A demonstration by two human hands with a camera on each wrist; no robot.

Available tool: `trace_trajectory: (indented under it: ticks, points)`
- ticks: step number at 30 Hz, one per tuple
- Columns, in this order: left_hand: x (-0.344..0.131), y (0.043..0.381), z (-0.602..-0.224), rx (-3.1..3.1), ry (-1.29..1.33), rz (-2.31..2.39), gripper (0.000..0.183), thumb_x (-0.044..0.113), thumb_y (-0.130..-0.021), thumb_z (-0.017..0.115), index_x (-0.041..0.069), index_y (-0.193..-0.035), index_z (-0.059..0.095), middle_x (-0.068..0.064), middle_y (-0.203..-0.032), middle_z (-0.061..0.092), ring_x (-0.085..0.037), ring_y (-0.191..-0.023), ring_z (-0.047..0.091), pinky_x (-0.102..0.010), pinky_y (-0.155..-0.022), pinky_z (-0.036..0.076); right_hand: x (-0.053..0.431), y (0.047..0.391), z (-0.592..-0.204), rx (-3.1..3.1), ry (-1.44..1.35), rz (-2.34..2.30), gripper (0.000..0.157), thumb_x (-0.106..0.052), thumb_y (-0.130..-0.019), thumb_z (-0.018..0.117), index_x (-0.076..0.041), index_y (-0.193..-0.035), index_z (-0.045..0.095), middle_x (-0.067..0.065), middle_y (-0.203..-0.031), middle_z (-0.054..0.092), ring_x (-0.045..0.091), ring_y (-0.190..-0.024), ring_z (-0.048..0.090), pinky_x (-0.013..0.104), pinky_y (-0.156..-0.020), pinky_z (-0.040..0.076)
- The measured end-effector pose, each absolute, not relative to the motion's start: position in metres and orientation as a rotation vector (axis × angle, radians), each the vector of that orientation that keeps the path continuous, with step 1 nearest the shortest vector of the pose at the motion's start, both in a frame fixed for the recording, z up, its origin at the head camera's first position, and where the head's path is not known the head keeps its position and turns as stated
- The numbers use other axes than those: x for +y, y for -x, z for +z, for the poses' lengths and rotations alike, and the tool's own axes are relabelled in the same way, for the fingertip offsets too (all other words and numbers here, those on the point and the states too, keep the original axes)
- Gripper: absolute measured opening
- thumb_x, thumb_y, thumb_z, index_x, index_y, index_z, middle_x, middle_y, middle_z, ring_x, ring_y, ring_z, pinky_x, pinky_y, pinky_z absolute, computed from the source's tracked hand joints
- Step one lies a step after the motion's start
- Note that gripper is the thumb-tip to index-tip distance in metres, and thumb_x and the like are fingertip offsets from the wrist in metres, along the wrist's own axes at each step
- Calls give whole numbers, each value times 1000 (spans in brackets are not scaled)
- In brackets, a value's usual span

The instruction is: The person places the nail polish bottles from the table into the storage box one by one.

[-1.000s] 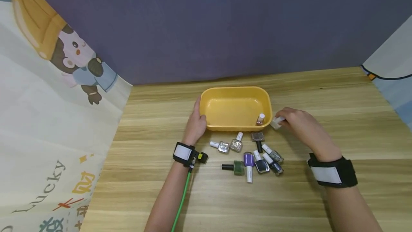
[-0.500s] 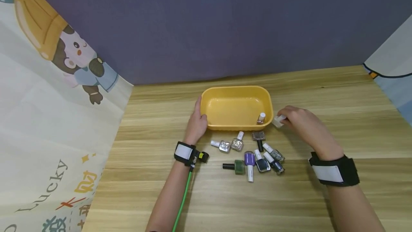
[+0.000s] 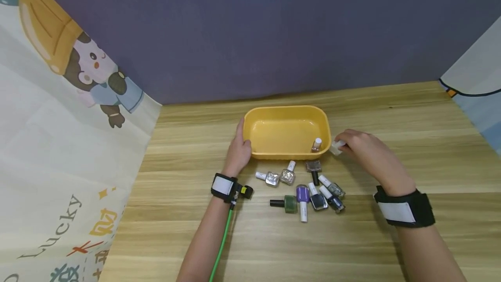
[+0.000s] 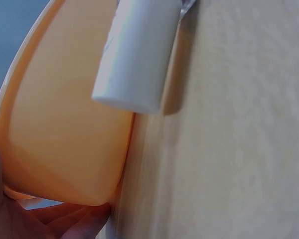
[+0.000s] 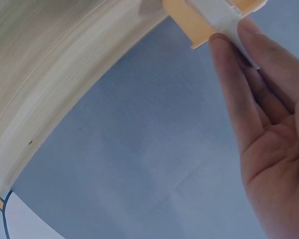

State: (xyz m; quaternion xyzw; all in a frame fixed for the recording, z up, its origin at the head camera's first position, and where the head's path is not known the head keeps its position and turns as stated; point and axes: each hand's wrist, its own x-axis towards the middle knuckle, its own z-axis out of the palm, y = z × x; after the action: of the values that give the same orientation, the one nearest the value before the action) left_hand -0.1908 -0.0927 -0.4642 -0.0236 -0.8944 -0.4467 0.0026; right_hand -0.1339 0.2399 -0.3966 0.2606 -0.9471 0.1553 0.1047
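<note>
My left hand (image 3: 238, 153) grips the left end of a yellow plastic basin (image 3: 287, 156); in the left wrist view its fingers (image 4: 84, 219) bend round the basin's end. A white-capped nail polish bottle (image 3: 316, 145) leans inside, at the basin's near right corner. Just outside the right wall, my right hand (image 3: 364, 153) pinches a pale nail polish bottle (image 3: 335, 148) by its white cap, between thumb and fingertips. In the right wrist view that pale bottle (image 5: 219, 12) overlaps the basin; whether they touch I cannot tell.
Several nail polish bottles lie before the basin: silver glitter ones (image 3: 272, 179), a brown one (image 3: 313, 166), a green one (image 3: 290, 204), a purple one (image 3: 302, 193) and dark ones (image 3: 319, 202). A dark blue wall (image 3: 274, 34) backs the wooden table (image 3: 391, 116). A green cable (image 3: 221, 243) follows the left forearm.
</note>
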Motion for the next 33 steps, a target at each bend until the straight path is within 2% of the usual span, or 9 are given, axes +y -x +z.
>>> trace_trajectory:
  ticks: [5, 8, 10, 16, 19, 25, 33]
  points:
    - [-92, 192, -465, -2800, 77, -1410, 68, 17, -91, 34, 42, -146, 2, -2, -149, 28, -20, -110, 48, -38, -99, 34, 240, 133, -394, -2794, -756, 461, 16, -3, -78, 65, -4, -94, 65, 6, -91, 63, 21, -83, 60, 36, -69, 49]
    - [-92, 192, -466, -2800, 76, -1416, 68, 18, -91, 34, 44, -144, 1, -2, -149, 29, -21, -107, 49, -39, -98, 35, 241, 132, -394, -2776, -751, 460, 16, -3, -77, 65, -4, -93, 65, 7, -90, 63, 21, -82, 60, 37, -68, 49]
    - [-92, 192, -466, -2800, 77, -1415, 68, 18, -91, 34, 46, -143, 0, -1, -150, 27, -19, -112, 46, -39, -100, 33, 242, 132, -394, -2757, -756, 452, 16, -3, -77, 65, -4, -93, 65, 6, -90, 63, 21, -82, 60, 36, -68, 49]
    - [-94, 193, -469, -2791, 89, -1424, 69, 18, -90, 32, 48, -142, -1, 6, -151, 20, -13, -133, 26, -33, -107, 21, 243, 132, -393, -2724, -769, 433, 15, -4, -77, 66, -5, -91, 64, 4, -88, 61, 17, -82, 59, 32, -68, 48]
    - [-94, 193, -469, -2787, 95, -1425, 69, 18, -89, 32, 48, -142, -1, 8, -151, 18, -12, -134, 22, -32, -107, 20, 242, 132, -393, -2729, -753, 431, 15, -5, -77, 66, -5, -92, 64, 4, -88, 62, 17, -82, 59, 32, -68, 48]
    - [-93, 192, -469, -2799, 75, -1420, 68, 18, -90, 33, 49, -141, -1, 6, -152, 19, -14, -134, 24, -35, -107, 21, 243, 132, -392, -2734, -738, 422, 16, -6, -77, 66, -4, -93, 65, 5, -89, 62, 19, -82, 60, 33, -69, 49]
    - [-93, 192, -468, -2798, 74, -1425, 68, 18, -90, 32, 50, -141, -1, 6, -152, 19, -13, -134, 23, -33, -107, 20, 243, 130, -387, -2717, -731, 434, 17, -6, -78, 66, -4, -94, 65, 6, -90, 63, 20, -83, 61, 34, -71, 49]
